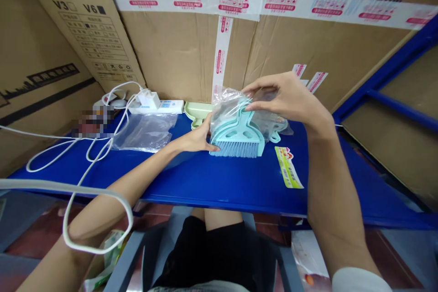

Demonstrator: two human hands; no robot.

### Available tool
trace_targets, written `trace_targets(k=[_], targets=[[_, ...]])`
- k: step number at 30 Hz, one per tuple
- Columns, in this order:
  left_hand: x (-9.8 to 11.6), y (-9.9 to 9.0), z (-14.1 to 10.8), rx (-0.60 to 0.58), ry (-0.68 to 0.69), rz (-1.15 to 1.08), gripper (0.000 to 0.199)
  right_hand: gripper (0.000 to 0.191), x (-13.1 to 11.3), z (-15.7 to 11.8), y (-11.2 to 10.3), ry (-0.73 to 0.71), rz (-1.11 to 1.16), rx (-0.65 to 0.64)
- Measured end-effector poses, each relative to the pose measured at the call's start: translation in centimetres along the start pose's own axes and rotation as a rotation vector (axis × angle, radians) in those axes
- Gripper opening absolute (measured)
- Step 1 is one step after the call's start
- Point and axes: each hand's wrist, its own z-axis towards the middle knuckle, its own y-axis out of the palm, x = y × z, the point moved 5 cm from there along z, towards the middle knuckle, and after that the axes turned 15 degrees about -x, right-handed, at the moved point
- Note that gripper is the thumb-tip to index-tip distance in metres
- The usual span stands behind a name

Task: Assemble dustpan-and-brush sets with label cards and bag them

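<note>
The right hand [284,96] pinches the handle of a blue brush set [236,134] and the clear bag [226,98] around it, while the left hand's [200,138] grip clasps the left edge. The set is over the counter [219,185], bristles toward the person, near a card [288,167].

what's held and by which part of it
A blue dustpan-and-brush set: left grip on its left side, right grip at the handle end and clear plastic.
</note>
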Motion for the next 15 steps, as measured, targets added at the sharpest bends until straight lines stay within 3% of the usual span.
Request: trace_targets(k=[9, 15], targets=[[0.5, 0.8, 0.1, 0.022, 0.049, 0.147, 0.074, 0.065, -1.6, -0.2, 0.8, -0.038, -0.171, -0.058], [0.9, 1.1, 0.1, 0.032, 0.046, 0.139, 0.071, 0.061, -1.6, -2.3, -1.3, -0.028, -0.127, -0.12]])
